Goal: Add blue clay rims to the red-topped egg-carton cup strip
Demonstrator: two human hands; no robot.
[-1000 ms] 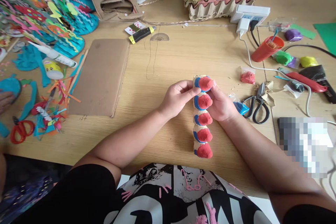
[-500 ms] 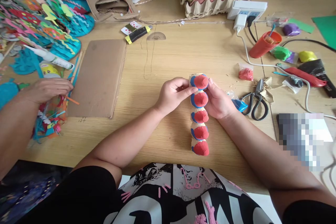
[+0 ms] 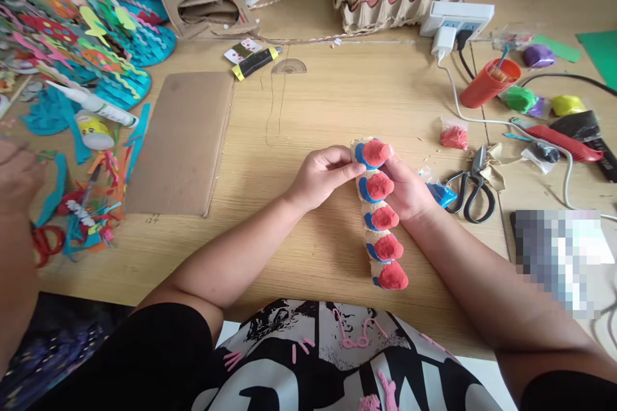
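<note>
Between my hands is a strip of egg carton (image 3: 365, 199), its row of several bumps coated in blue and red clay. My left hand (image 3: 321, 176) pinches its far end from the left, thumb on the blue clay. On the other side, my right hand (image 3: 409, 187) grips that same end, its fingertips partly hidden behind the strip. The strip's near end hangs toward my body, tilted a little to the right. A packet of blue clay (image 3: 441, 194) and black-handled pruning shears (image 3: 475, 186) lie close to my right hand.
A co-worker's hand (image 3: 19, 176) is at the left edge near red scissors (image 3: 48, 245) and paper scraps. A cardboard sheet (image 3: 178, 141) lies left of me. Egg trays (image 3: 405, 9), a power strip (image 3: 457, 18) with cables and a red cup (image 3: 489, 85) stand farther back.
The strip's near end has swung right and the strip has turned, showing more of its left side. The co-worker's hand has pulled back left from the cardboard, uncovering the scissors.
</note>
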